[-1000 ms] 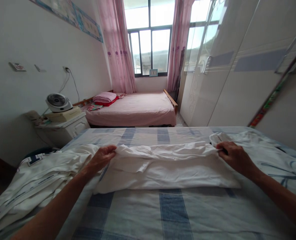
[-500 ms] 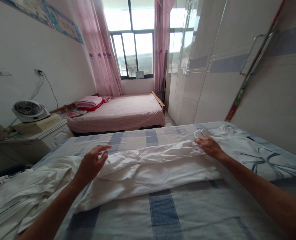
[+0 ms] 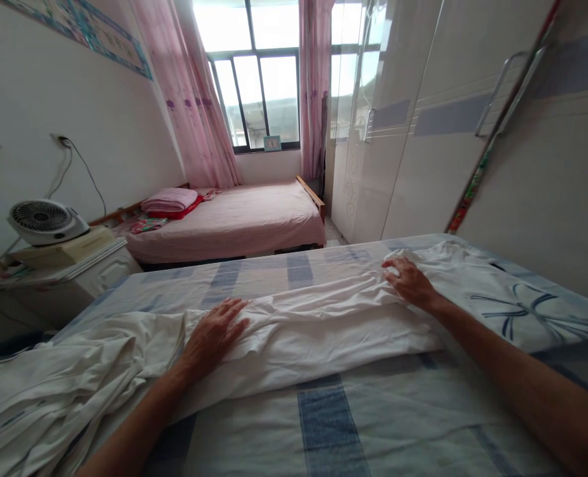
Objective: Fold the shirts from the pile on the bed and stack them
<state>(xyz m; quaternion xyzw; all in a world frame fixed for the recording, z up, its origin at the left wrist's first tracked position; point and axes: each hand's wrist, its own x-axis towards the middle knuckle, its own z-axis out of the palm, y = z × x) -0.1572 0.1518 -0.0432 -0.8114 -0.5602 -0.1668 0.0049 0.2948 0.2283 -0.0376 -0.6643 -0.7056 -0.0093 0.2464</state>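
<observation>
White cloth hides partly under flat, empty left grip; right grip curled, hold unclear

Backlit: window past the surface's far edge is the visible light source, panes blown near white. Reflected glare on glossy wardrobe. Room dim; surface darkens toward near edge and right near corner. White cloth shows soft fold shadows. Wide-angle stretch at frame sides, detail softer there.
</observation>
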